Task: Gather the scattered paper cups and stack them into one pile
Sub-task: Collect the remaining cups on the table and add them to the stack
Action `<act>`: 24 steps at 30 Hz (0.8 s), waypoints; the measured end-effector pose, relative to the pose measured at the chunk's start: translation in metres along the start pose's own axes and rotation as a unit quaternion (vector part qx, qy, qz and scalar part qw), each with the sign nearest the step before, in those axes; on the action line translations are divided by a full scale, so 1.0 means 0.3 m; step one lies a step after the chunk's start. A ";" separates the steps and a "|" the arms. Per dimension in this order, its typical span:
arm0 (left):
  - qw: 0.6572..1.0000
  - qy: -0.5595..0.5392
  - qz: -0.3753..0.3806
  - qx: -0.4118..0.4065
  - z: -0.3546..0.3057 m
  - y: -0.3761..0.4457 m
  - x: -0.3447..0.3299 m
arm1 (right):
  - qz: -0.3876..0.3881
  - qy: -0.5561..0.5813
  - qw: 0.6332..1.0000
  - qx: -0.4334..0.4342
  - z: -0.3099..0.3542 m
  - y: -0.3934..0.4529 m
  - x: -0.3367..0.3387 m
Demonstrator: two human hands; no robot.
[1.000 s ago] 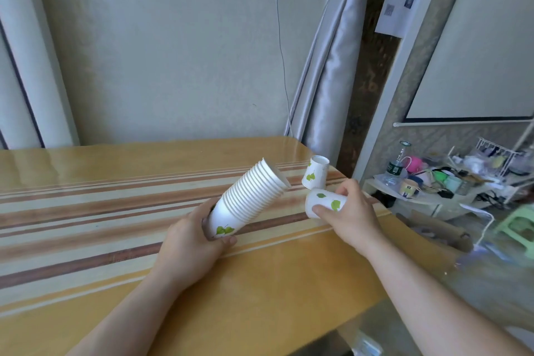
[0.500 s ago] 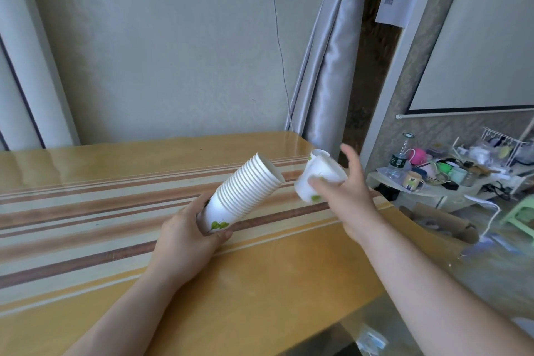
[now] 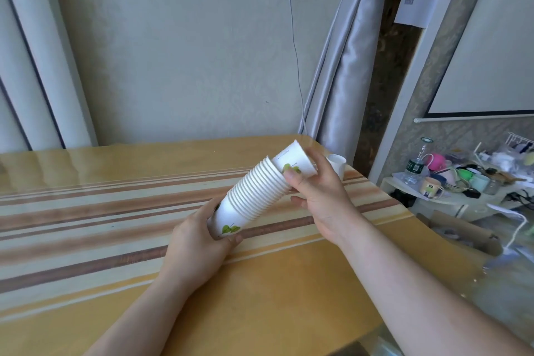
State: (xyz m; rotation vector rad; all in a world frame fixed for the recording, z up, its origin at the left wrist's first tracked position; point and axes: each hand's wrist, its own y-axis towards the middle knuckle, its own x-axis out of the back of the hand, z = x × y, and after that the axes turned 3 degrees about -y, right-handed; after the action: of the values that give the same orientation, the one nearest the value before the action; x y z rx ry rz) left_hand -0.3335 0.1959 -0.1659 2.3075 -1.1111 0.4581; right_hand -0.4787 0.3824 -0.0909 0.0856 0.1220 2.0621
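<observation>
1. Since half a second ago, the right hand (image 3: 319, 195) has brought its paper cup (image 3: 294, 163) over to the open end of the stack of cups (image 3: 254, 195). Now the cup's bottom sits partly inside the top of the stack.
2. Thumb and fingers of the right hand pinch this cup by its side, near the green leaf print.
3. The left hand (image 3: 199, 243) is curled tight around the bottom end of the stack. It holds the stack tilted, up off the tabletop (image 3: 260, 298), with the open end pointing up and to the right.
4. One more cup (image 3: 338, 163) stands on the tabletop just behind the right hand, near the far right corner. The hand hides part of it.
5. The tabletop is yellow wood with brown and pale stripes running across it.
</observation>
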 end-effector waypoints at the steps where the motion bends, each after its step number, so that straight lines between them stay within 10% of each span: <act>1: 1.000 0.001 -0.005 0.000 0.008 0.006 0.000 | 0.015 -0.008 1.000 0.005 -0.004 0.002 -0.002; 6: 0.999 -0.028 -0.031 0.031 0.036 0.049 0.017 | 0.009 -0.037 0.999 0.007 -0.030 0.060 0.045; 12: 0.998 -0.030 -0.045 0.041 0.055 0.074 0.040 | -0.249 -0.308 0.918 0.014 -0.122 0.286 0.216; 17: 1.000 -0.003 -0.029 0.008 0.029 0.102 0.022 | -0.158 -0.479 0.860 -0.072 -0.188 0.378 0.297; 24: 0.999 -0.001 -0.042 0.034 0.065 0.097 0.017 | -0.207 -0.483 0.847 0.083 -0.221 0.356 0.262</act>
State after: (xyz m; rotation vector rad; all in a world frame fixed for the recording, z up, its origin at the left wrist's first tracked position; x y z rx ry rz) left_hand -0.3522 0.1660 -0.1695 2.4032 -1.0092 0.4678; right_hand -0.6167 0.3980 -0.1428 1.0907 -0.2872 1.3692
